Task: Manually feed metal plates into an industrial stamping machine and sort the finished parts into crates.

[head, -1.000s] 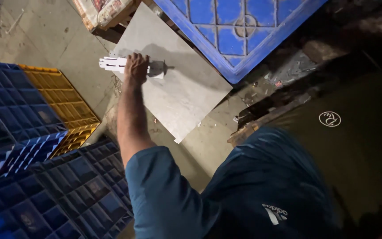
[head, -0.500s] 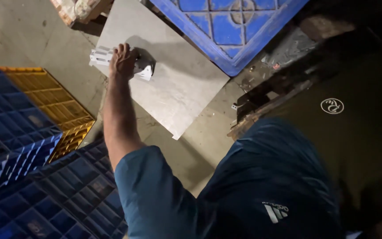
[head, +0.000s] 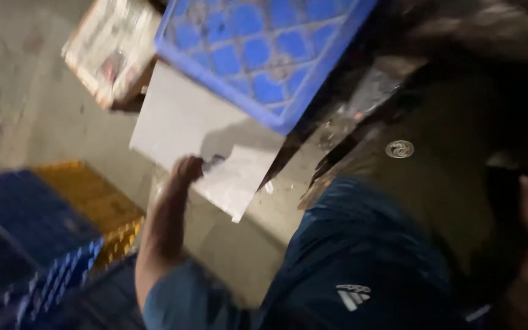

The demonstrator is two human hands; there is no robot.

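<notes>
- Left hand (head: 188, 168) over the grey slab's (head: 178, 125) lower edge, fingers curled on a small pale object (head: 212, 162), blurred
- Blue crate (head: 258, 55) covers the slab's far corner

Blurred left hand (head: 189, 168), small object (head: 212, 163) unidentifiable, right hand unseen

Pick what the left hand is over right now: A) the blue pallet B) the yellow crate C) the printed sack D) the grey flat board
D: the left hand sits over the grey flat board, near its lower edge, with a small dark object at its fingers too blurred to identify; the blue pallet lies above it and the yellow crate below-left, both apart from the hand.
</notes>
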